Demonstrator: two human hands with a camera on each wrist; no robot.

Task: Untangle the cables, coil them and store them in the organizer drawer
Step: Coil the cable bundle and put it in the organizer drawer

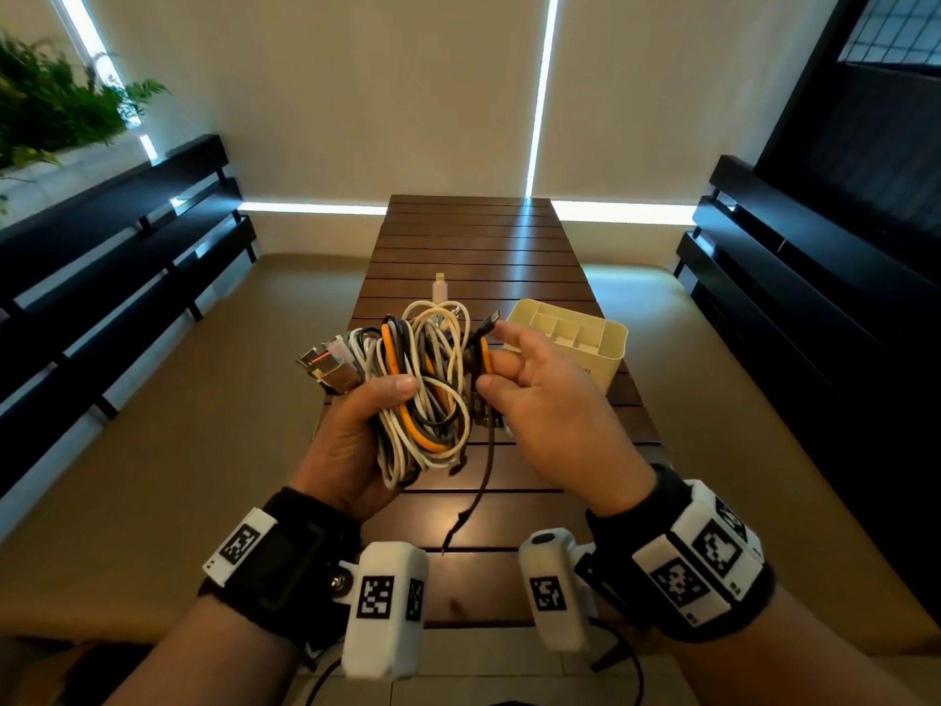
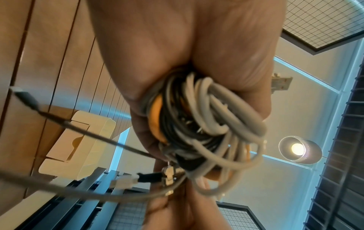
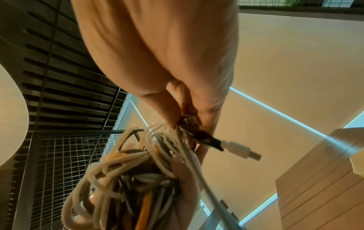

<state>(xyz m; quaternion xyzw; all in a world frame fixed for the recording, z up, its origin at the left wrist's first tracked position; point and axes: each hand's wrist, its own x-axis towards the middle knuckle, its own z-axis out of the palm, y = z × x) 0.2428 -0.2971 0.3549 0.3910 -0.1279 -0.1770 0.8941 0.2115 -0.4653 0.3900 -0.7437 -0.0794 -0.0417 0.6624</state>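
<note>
A tangle of white, grey, black and orange cables [image 1: 422, 400] hangs above the slatted wooden table [image 1: 473, 236]. My left hand [image 1: 351, 435] grips it, thumb pressed across the front. USB plugs [image 1: 331, 364] stick out at its left. My right hand [image 1: 529, 389] pinches a dark cable [image 1: 481, 491] at the tangle's right side; its tail dangles down to the table. The left wrist view shows the bundle [image 2: 206, 116] wedged in the left hand [image 2: 177, 46]. In the right wrist view the fingers [image 3: 169, 109] pinch by a black and white plug [image 3: 240, 150]. The cream organizer [image 1: 606, 359] stands behind my right hand.
The organizer [image 2: 88, 140] has several open compartments and stands near the table's right edge. A pale plug [image 1: 440, 287] shows just beyond the tangle. Dark slatted benches [image 1: 127, 257] flank the table on both sides, with tan floor between.
</note>
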